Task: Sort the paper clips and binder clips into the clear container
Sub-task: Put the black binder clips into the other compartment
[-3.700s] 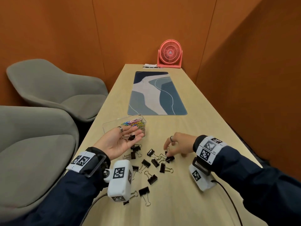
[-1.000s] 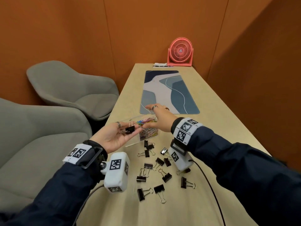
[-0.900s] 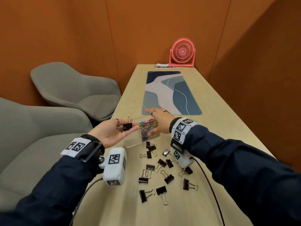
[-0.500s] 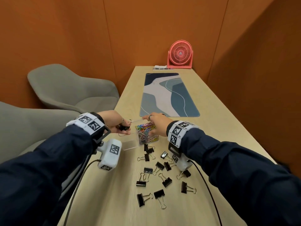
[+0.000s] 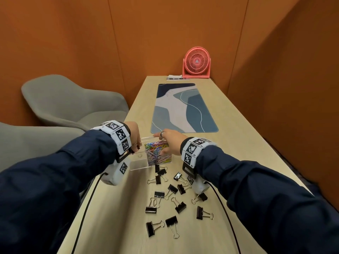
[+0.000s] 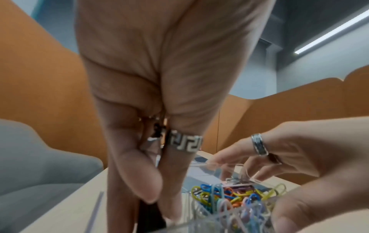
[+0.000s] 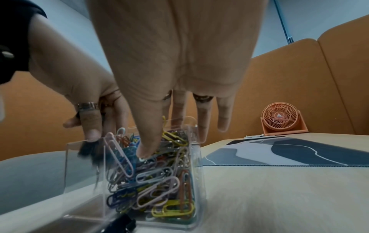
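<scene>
Two grey chairs (image 5: pixel 73 101) beside table (image 5: pixel 238 143)

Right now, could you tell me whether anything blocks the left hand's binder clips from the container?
Nothing visible does: the left hand holds the binder clips above the open-topped container; the right hand grips its paper clips side.

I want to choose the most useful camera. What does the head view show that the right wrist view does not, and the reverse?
Only the head view shows the loose binder clips on the table and both sleeves. Only the right wrist view shows the thumb of the right hand pressing into the paper clips. Both show the clear container, the left hand over its other compartment, and the fan.
</scene>
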